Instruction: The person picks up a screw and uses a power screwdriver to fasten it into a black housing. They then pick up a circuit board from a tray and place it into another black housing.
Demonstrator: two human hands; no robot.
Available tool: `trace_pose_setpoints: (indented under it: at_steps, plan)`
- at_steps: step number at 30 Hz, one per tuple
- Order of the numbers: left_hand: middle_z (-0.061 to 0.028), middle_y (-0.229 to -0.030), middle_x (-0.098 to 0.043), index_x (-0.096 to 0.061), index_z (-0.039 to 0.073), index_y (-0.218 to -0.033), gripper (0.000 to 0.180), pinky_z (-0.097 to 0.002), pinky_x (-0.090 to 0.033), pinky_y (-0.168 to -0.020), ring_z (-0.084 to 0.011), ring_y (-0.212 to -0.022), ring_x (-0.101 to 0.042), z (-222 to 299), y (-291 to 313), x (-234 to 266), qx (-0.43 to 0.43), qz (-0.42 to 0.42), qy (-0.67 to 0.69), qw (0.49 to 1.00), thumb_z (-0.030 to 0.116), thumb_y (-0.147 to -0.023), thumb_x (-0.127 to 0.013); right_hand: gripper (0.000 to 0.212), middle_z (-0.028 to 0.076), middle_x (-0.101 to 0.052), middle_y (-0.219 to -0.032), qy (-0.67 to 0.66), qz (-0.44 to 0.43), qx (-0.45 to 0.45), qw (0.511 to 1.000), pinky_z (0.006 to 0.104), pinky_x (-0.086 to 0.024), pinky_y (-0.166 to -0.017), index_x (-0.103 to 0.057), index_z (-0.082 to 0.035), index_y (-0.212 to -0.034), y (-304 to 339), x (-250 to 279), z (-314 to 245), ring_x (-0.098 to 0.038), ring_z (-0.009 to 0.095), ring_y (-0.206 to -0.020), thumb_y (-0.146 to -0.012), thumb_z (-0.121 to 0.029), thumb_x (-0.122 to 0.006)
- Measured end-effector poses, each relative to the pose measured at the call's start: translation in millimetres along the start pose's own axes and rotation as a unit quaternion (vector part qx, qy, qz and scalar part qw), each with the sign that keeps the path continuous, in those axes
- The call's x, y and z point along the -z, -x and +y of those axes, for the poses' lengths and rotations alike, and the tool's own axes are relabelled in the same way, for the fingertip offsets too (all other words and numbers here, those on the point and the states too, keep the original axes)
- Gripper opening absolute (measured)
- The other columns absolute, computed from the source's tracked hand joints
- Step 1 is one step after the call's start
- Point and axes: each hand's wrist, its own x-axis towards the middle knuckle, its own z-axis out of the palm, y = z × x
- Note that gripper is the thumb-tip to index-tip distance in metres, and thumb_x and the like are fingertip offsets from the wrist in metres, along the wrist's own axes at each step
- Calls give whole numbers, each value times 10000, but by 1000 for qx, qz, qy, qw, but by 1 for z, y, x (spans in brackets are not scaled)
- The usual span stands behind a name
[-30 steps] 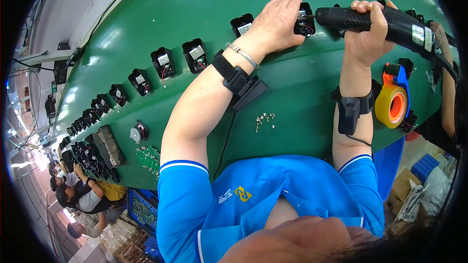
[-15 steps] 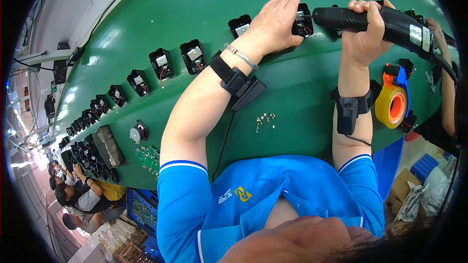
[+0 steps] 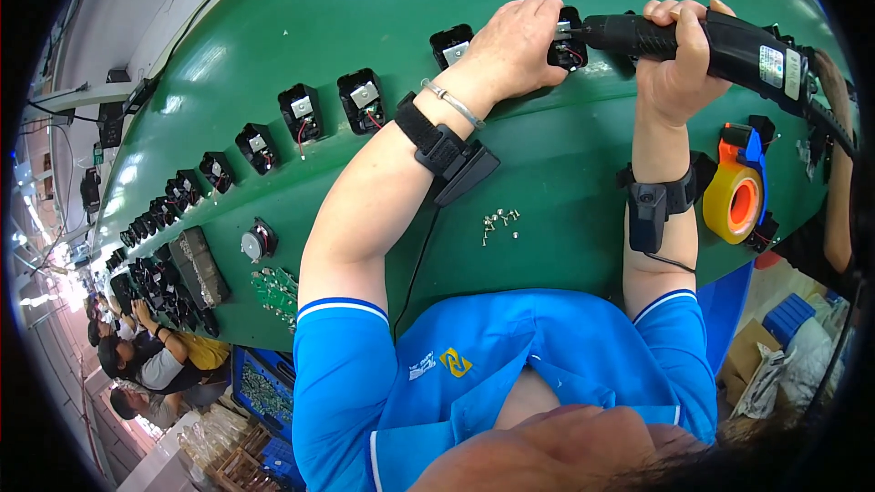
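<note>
At the far side of the green table, my left hand (image 3: 518,47) is closed on a small black plastic housing (image 3: 572,47) with a metal piece and red wire inside. Its fingers hide the housing's left part. My right hand (image 3: 676,68) grips a black electric screwdriver (image 3: 629,34), held almost level. The screwdriver's nose points left, with its bit in the housing's opening; the screw itself is too small to make out. Just left of my left hand stands another black housing (image 3: 450,46). A loose pile of small screws (image 3: 499,220) lies between my forearms.
A curving row of similar housings (image 3: 301,112) runs down the left. Nearer lie a round speaker (image 3: 259,241), green circuit boards (image 3: 275,293) and a grey block (image 3: 198,266). An orange-blue tape dispenser (image 3: 734,196) stands beside my right forearm. Another person's arm (image 3: 837,173) is at the right edge.
The screwdriver has moved slightly left, and less of its bit shows outside the housing. My left hand stays in place on the housing.
</note>
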Motion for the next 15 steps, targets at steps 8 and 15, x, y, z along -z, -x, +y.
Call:
trace_pose_setpoints:
  at_steps: [8, 15]
  plan:
    - [-150, -861, -544, -459, -8, -911, 514, -352, -390, -841, -300, -874, -523, -4, 4, 3, 14, -3, -18, 1000, 184, -526, -740, 304, 96, -509, -676, 38, -123, 24, 991, 383, -428, -592, -429, -5, -992, 5, -10, 9, -491, 201, -584, -704, 81, -469]
    - [-138, -919, -547, -462, 22, -1007, 581, -370, -362, -891, -301, -922, -508, -7, 8, 6, 24, -30, -40, 998, 205, -528, -734, 325, 94, -500, -688, -3, -147, 6, 989, 383, -436, -604, -424, 15, -1008, 10, -18, 14, -497, 197, -596, -699, 103, -470]
